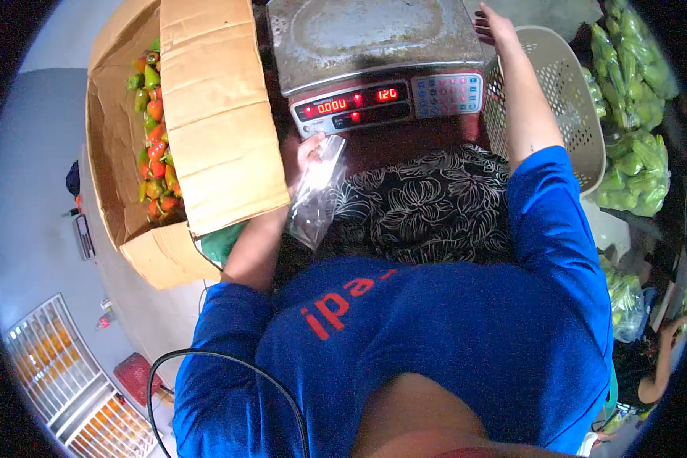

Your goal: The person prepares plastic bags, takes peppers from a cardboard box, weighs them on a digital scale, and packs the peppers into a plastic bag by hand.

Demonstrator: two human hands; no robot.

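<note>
My left hand is closed on the top of a clear plastic bag, which hangs limp in front of the scale. Just beyond it stands a digital weighing scale with a worn metal pan, lit red digits and a keypad. Nothing lies on the visible part of the pan. My right hand reaches past the scale's right side, above a beige perforated basket. Its fingers are stretched out, with nothing seen in them.
At left, a cardboard box holds red and green peppers, its flap partly covering them. Bags of green vegetables stack up on the right. Another person's arm shows at lower right. A black cable loops beside my left sleeve.
</note>
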